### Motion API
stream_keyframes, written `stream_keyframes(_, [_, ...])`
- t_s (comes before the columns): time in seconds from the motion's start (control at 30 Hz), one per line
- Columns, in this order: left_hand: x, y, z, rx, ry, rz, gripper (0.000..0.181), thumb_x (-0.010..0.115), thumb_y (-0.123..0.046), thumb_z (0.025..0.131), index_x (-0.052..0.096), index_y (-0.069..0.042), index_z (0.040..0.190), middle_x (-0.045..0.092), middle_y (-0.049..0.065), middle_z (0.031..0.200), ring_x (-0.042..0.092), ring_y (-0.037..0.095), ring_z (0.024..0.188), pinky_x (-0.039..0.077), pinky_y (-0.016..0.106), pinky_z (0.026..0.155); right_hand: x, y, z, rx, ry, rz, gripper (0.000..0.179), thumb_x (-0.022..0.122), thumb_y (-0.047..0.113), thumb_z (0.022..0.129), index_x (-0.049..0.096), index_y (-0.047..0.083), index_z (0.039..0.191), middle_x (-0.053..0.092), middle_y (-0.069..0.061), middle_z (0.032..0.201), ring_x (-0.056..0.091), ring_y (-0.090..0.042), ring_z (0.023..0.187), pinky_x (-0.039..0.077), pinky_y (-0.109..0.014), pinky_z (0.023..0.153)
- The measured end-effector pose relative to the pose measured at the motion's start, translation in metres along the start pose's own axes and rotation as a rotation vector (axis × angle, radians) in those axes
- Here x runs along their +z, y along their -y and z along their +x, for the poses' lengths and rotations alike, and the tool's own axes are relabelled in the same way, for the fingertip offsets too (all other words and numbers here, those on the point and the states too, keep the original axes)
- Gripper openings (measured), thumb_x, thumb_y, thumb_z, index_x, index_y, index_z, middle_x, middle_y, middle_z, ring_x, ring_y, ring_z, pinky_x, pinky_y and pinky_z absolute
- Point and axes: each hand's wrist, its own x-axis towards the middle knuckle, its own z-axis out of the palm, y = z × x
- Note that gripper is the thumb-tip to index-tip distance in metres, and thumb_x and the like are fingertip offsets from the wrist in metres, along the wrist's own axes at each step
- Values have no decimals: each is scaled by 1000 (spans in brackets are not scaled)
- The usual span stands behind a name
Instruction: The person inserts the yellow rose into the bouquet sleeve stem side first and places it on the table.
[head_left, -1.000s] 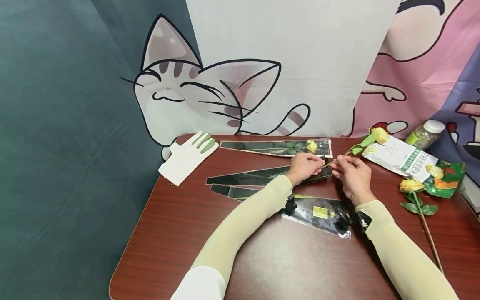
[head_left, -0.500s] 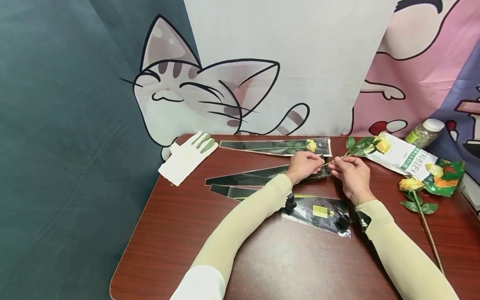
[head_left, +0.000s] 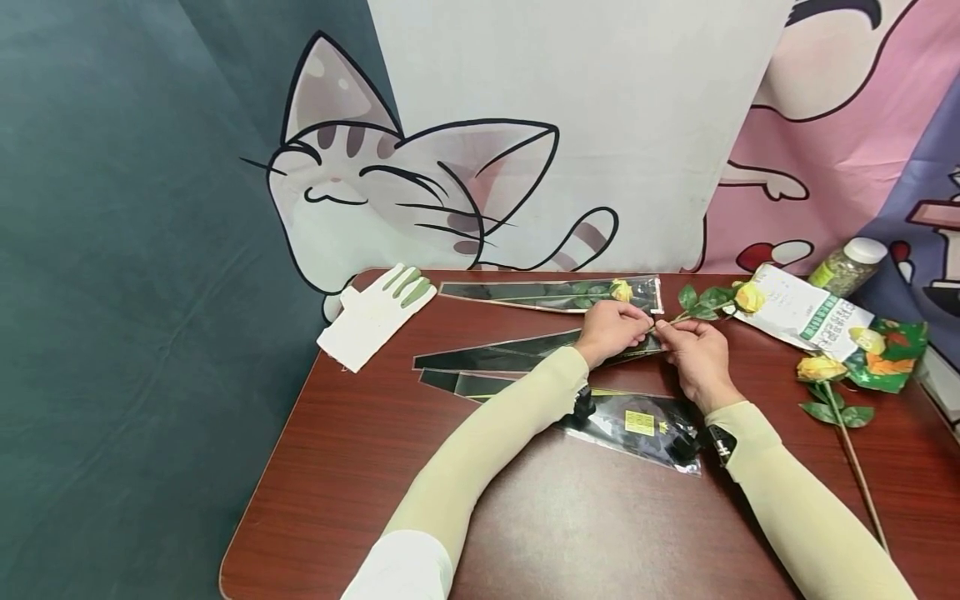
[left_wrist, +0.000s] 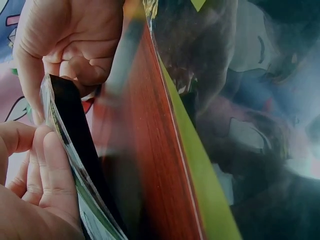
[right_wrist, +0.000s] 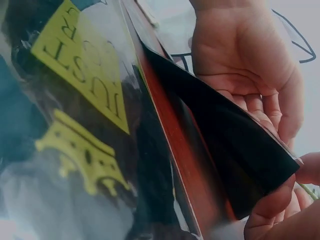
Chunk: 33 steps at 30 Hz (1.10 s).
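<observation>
My left hand (head_left: 611,333) pinches the open end of a black flower sleeve (head_left: 506,352), whose narrow end points left on the table. Close to it, my right hand (head_left: 696,354) pinches the stem of a yellow rose (head_left: 748,297) right at the sleeve's mouth. The bloom and green leaves point right. In the left wrist view the sleeve's black edge (left_wrist: 75,117) stands up between both hands. From the right wrist, the sleeve (right_wrist: 225,135) appears with fingers at its corner and a bit of green stem (right_wrist: 306,190) beyond; how far the stem sits inside is hidden.
Behind lies a sleeve (head_left: 540,293) with a yellow rose inside. In front lies another sleeve (head_left: 600,421) with a yellow label. A loose rose (head_left: 843,417), a white packet (head_left: 795,308), a jar (head_left: 850,267) and a green packet (head_left: 892,367) are at right, a white glove (head_left: 375,321) at left.
The rose has turned, its leaves now spread above the stem, and it has moved left toward the sleeve. My right hand has shifted left to meet my left hand, which stays nearly still.
</observation>
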Motion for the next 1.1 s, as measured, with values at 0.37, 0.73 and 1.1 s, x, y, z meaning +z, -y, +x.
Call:
stream_keyframes(0.37, [-1,0,0,19,-6,55,6,80,-19,95,83,-17,90,77,-6,71,71,3,57,58,17,56,-1,1,-3,-3,13,9,32,76,13,99,49,8,116,79,7,77,72,-4,61,53,-19,48])
stream_keyframes(0.73, [-3,3,0,116,30,263,8,78,-29,96,83,-26,91,73,-15,67,66,-4,57,51,13,60,-12,10,-7,-6,3,196,23,58,25,110,48,8,121,81,-7,85,80,-17,71,58,-23,51])
stream_keyframes(1.1, [-2,6,3,154,56,274,9,77,-30,96,82,-28,89,73,-17,68,66,-5,60,50,11,63,-16,5,-8,-19,-38,96,23,62,19,108,53,4,121,80,2,82,80,-10,72,60,-20,56])
